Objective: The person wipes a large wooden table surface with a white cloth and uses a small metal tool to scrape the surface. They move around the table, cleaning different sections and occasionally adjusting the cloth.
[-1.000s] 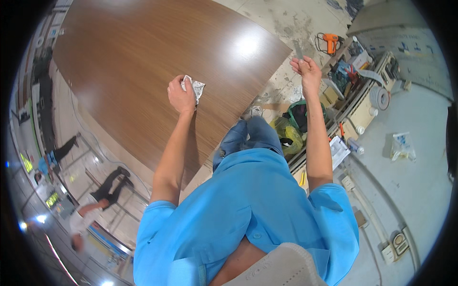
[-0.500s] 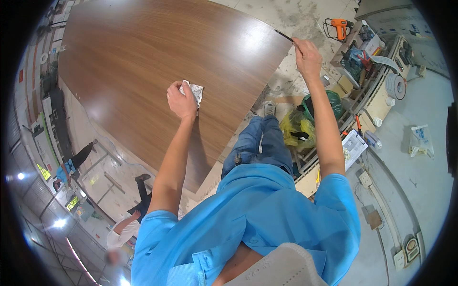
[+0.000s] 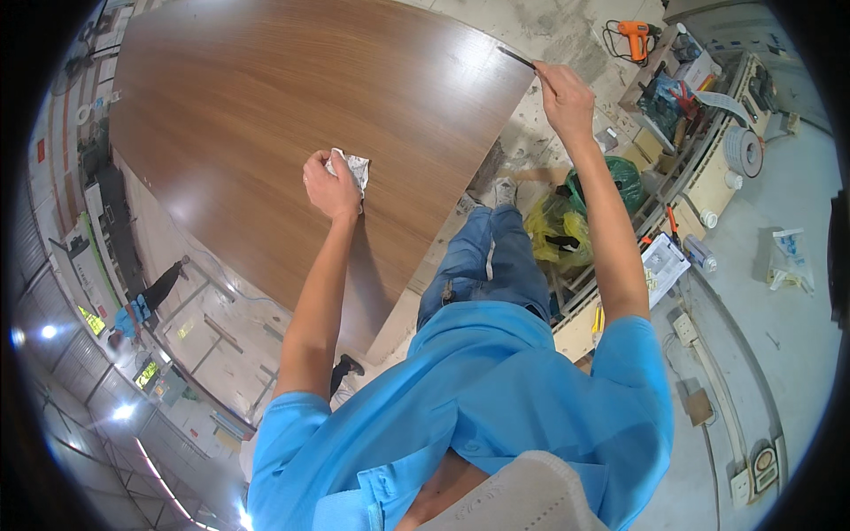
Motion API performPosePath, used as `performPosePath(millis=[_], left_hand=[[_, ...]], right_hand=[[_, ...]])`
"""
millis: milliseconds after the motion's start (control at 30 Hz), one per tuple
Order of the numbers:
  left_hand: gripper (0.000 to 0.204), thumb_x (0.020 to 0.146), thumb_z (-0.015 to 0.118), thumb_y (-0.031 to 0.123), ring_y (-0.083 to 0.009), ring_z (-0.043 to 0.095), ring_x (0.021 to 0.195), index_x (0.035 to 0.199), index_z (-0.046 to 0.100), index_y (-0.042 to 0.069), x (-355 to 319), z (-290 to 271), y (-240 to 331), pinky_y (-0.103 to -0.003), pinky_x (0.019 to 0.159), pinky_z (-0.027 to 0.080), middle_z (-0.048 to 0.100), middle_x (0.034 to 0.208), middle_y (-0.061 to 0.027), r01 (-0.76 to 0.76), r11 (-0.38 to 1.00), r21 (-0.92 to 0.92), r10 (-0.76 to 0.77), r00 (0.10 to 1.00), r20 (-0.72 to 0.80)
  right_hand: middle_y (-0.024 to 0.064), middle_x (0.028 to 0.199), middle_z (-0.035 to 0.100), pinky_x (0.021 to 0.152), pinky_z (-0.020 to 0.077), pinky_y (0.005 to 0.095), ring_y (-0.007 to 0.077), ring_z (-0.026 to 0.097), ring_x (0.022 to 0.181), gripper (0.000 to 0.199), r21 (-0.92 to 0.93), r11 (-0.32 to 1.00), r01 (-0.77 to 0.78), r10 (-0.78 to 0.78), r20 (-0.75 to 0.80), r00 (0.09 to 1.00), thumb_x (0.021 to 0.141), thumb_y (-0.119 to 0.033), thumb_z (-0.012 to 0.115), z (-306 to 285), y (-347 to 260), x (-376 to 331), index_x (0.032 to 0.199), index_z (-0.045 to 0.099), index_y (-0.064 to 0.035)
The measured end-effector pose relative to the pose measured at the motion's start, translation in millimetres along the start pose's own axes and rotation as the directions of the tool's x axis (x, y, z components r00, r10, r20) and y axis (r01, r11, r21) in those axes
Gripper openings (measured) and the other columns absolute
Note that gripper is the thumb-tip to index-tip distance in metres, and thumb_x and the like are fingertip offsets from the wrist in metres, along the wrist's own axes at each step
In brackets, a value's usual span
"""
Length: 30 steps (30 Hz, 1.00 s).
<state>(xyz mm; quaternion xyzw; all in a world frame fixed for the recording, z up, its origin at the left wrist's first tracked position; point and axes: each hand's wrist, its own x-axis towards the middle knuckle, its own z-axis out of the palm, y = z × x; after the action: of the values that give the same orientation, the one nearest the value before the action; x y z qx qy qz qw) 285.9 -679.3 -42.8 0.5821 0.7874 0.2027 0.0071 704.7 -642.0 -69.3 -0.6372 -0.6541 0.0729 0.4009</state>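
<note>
The left hand (image 3: 329, 187) has its fingers closed on a crumpled white wad (image 3: 358, 168) over the glossy brown wood-grain surface (image 3: 257, 124), where caught grit could scratch the finish; the right hand's (image 3: 567, 100) fingers pinch a thin, dark, flat strip (image 3: 516, 58) jutting left past their tips, which could nick the surface's corner if tilted. Fingers hide part of the wad and the strip's held end; whether either touches the surface is unclear.
</note>
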Motion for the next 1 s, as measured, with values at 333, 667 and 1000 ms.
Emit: performPosePath(millis=[333, 667, 1000], left_hand=[[0.022, 0.1, 0.066, 0.026, -0.0371, 0.064, 0.105, 0.11, 0.068, 0.006, 2.9, 0.7, 4.3, -0.048, 0.092, 0.05, 0.068, 0.108, -0.0137, -0.107, 0.993, 0.043, 0.107, 0.994, 0.0], [0.055, 0.09, 0.081, 0.037, -0.0321, 0.07, 0.106, 0.135, 0.065, 0.01, 10.0, 56.5, 186.0, -0.043, 0.089, 0.056, 0.071, 0.119, -0.0131, -0.503, 0.641, -0.58, 0.687, 0.713, 0.14], [0.01, 0.089, 0.079, 0.028, -0.0262, 0.067, 0.088, 0.091, 0.081, 0.018, 42.3, 109.8, 249.1, -0.042, 0.079, 0.055, 0.072, 0.096, 0.0015, -0.613, 0.467, -0.637, 0.798, 0.603, 0.006]], right_hand=[[0.0133, 0.101, 0.075, 0.079, 0.0575, 0.0371, 0.0302, 0.072, 0.091, 0.023, 0.331, 0.923, -0.194, 0.126, 0.217, 0.968, 0.096, 0.001, 0.068, -11.0, -46.7, -51.0, 0.117, 0.076, -0.0037], [0.0145, 0.106, 0.076, 0.079, 0.0577, 0.0376, 0.0327, 0.074, 0.092, 0.024, 0.084, 0.992, -0.094, 0.084, 0.109, 0.99, 0.099, -0.002, 0.068, -25.5, -20.1, -24.6, 0.121, 0.074, -0.0061], [0.0142, 0.099, 0.074, 0.076, 0.0562, 0.0393, 0.0347, 0.072, 0.087, 0.015, -0.09, 0.982, -0.165, 0.168, 0.026, 0.985, 0.1, -0.012, 0.069, -20.6, 6.3, -0.6, 0.112, 0.075, -0.0058]])
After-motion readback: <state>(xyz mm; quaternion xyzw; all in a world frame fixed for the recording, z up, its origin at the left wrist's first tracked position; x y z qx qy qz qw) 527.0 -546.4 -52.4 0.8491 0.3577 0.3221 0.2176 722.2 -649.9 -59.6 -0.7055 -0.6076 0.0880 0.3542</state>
